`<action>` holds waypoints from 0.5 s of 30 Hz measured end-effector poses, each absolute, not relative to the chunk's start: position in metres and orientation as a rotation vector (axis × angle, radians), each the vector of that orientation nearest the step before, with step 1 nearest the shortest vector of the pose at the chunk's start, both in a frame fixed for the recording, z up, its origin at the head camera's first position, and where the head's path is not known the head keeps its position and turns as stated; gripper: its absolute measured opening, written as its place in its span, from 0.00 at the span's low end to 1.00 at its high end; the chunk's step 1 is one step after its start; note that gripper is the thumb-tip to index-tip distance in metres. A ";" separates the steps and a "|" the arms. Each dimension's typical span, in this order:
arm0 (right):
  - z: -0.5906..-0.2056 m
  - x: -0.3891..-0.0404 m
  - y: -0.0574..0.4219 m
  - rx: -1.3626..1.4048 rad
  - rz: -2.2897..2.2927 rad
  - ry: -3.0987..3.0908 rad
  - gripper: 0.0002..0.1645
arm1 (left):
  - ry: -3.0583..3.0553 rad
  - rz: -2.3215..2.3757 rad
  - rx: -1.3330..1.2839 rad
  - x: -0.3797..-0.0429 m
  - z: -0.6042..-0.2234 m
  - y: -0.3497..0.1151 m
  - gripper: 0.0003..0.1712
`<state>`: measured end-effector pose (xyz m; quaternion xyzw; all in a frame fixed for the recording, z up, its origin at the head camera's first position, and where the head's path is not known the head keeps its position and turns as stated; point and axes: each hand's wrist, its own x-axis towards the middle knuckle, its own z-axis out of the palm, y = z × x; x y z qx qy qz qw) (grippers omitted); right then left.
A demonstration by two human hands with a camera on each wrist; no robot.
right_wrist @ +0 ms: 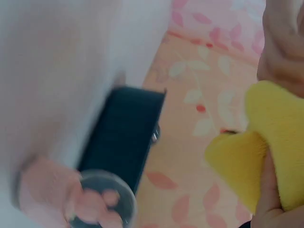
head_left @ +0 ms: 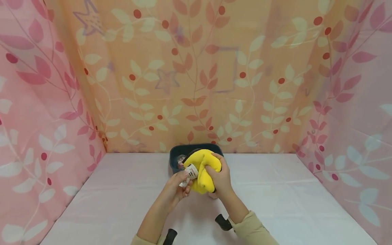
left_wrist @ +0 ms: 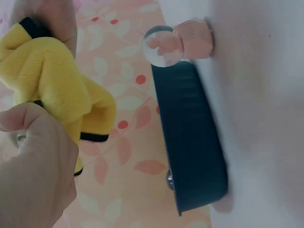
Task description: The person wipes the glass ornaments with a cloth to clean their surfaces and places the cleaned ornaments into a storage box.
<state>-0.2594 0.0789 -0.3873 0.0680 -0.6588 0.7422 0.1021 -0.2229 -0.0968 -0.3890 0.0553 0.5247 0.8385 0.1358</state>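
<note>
My left hand [head_left: 176, 190] pinches a small snow globe [head_left: 192, 171] with a white printed base; its clear part is mostly behind the fingers. My right hand [head_left: 223, 177] grips a bunched yellow cloth [head_left: 203, 170] with black edging, thumb pressed into a fold. The cloth lies against the snow globe's base, both raised in front of a dark blue basin [head_left: 196, 147]. In the left wrist view, the left fingers also lie against the cloth [left_wrist: 59, 80]. A pink-based snow globe [left_wrist: 183, 42] stands on the table near the basin, mostly hidden beneath the right hand in the head view.
Inside the basin's left part is another clear globe [head_left: 181, 160]. The white table [head_left: 275, 197] reaches back to an orange leaf-patterned curtain [head_left: 196, 85], with pink curtains at both sides. Black wrist mounts [head_left: 223, 223] stick out by the sleeves.
</note>
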 end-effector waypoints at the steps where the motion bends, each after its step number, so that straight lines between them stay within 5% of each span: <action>1: -0.385 -0.261 0.081 0.206 2.201 -1.929 0.31 | 1.512 2.437 0.176 -0.223 -0.388 -0.097 0.20; 15: -0.370 -0.249 0.078 0.746 2.023 -2.042 0.41 | 1.640 2.498 0.146 -0.231 -0.373 -0.091 0.29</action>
